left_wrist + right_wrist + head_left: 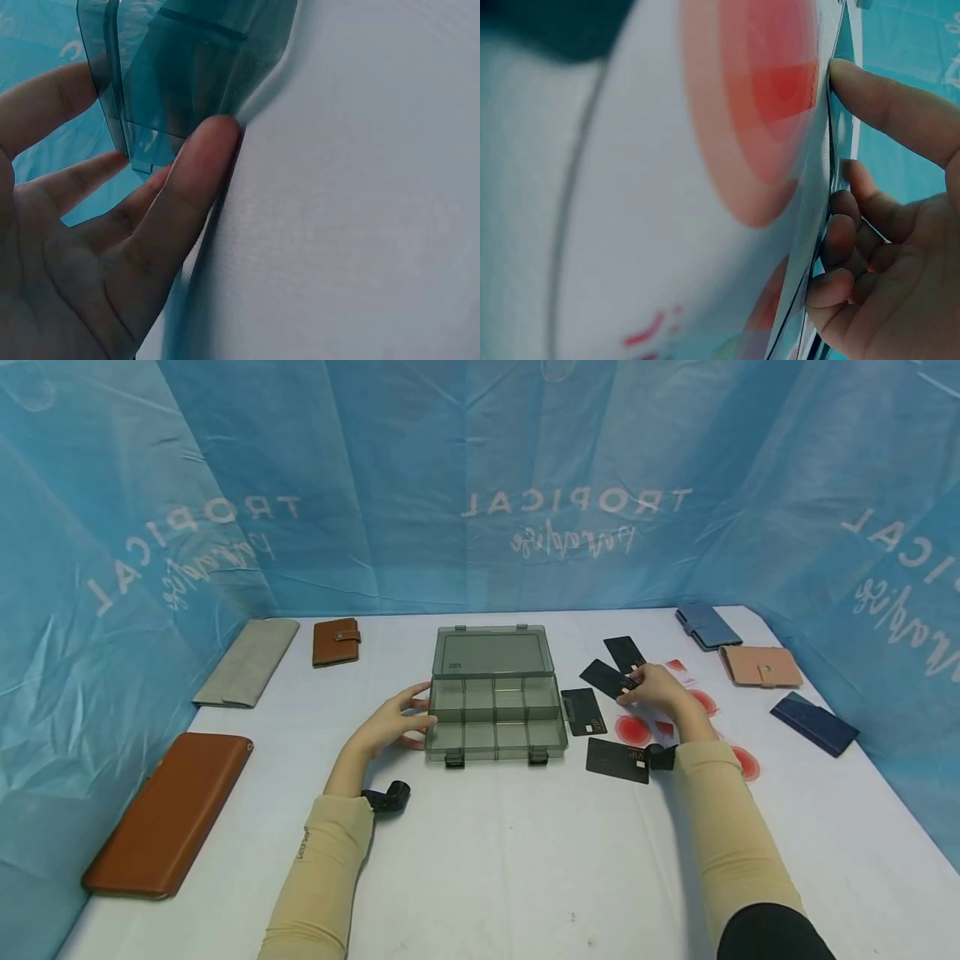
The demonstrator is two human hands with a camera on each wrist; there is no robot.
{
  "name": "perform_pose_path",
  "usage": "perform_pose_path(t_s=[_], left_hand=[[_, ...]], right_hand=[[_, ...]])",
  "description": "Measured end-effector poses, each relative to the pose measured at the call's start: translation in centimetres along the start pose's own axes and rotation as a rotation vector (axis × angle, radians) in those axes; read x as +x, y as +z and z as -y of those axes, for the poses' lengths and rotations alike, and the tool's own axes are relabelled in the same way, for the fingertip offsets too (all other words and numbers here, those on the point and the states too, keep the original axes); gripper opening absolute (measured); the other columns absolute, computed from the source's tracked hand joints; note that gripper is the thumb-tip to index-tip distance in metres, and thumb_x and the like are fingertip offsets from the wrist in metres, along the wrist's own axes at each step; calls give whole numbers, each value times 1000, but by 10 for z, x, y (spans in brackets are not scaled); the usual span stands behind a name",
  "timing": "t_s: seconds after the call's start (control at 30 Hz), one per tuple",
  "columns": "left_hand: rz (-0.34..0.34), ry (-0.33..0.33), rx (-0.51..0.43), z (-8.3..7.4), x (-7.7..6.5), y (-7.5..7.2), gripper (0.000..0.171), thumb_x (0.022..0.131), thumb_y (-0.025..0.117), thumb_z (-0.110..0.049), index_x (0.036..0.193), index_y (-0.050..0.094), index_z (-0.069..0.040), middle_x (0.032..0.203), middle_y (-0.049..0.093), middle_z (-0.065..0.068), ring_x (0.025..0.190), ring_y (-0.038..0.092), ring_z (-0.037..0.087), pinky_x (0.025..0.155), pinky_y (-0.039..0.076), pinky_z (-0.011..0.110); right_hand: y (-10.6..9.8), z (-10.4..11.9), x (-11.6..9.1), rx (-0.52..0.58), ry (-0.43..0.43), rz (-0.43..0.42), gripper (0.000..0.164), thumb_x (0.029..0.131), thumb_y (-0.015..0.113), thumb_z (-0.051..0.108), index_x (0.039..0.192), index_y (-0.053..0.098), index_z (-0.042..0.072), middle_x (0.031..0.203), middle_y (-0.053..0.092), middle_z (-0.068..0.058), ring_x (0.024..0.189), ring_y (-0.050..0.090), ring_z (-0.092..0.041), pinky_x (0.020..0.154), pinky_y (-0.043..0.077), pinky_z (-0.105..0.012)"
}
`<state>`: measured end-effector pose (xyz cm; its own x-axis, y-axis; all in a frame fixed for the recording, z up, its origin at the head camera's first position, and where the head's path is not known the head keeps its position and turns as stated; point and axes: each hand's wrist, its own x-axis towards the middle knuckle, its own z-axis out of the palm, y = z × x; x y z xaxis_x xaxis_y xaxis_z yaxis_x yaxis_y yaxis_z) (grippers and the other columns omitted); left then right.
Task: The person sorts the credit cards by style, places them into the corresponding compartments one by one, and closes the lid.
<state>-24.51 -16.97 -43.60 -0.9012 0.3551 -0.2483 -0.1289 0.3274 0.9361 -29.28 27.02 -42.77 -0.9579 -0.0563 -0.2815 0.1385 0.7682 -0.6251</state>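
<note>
A translucent green compartment box (496, 717) stands with its lid (492, 653) raised, its dividers visible through the walls. My left hand (390, 722) rests at its left side, fingers spread and rather straight; the left wrist view shows the thumb (201, 169) against the box wall. To the box's right, my right hand (654, 689) pinches the right end of a black card (606, 677). Other black cards lie around it: one above (623, 653), one beside the box (583, 712), and one nearer with VIP lettering (617, 760).
Cards with red circles (633, 730) lie under and around my right arm. A large brown wallet (171, 814), a grey wallet (251, 662) and a small brown wallet (335, 642) lie left. On the right are blue (708, 627), tan (761, 666) and navy (814, 723) wallets.
</note>
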Motion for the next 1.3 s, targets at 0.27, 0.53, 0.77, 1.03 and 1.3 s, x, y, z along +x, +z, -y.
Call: perform_pose_path(t_s=[0.27, 0.53, 0.77, 1.03, 1.3], left_hand=[[1, 2, -18, -1, -1, 1, 71, 91, 60, -15, 149, 19, -19, 139, 31, 21, 108, 54, 35, 71, 56, 39], [-1, -7, -48, -1, -2, 3, 71, 91, 60, -14, 149, 20, -18, 141, 30, 21, 110, 52, 38, 70, 56, 39], [3, -5, -65, -1, -3, 4, 72, 91, 59, -14, 149, 18, -22, 142, 28, 21, 113, 50, 40, 69, 56, 39], [26, 4, -72, -8, -9, 5, 71, 93, 56, -13, 150, 14, -20, 143, 25, 24, 115, 47, 42, 69, 56, 40], [36, -10, -81, -22, -20, 8, 69, 94, 54, -9, 150, 14, -17, 143, 24, 25, 117, 45, 44, 72, 55, 43]], right_hand=[[0, -2, 1, 238, 35, 23, 57, 80, 64, 2, 123, 27, -6, 114, 36, -23, 104, 37, -34, 90, 38, -42], [0, -2, -4, 363, 35, -39, 43, 88, 53, 1, 124, 31, -3, 102, 42, -18, 81, 47, -23, 68, 41, -28], [0, 3, -11, 470, 26, -94, 44, 91, 50, 0, 130, 31, -3, 106, 40, -18, 85, 48, -22, 63, 48, -20], [5, 24, -18, 586, 12, -157, 41, 95, 45, 4, 134, 33, 1, 104, 39, -9, 86, 50, -21, 66, 52, -21], [14, 48, -24, 607, -63, -164, 39, 96, 45, 8, 133, 35, 0, 98, 43, -7, 82, 51, -20, 73, 54, -29]])
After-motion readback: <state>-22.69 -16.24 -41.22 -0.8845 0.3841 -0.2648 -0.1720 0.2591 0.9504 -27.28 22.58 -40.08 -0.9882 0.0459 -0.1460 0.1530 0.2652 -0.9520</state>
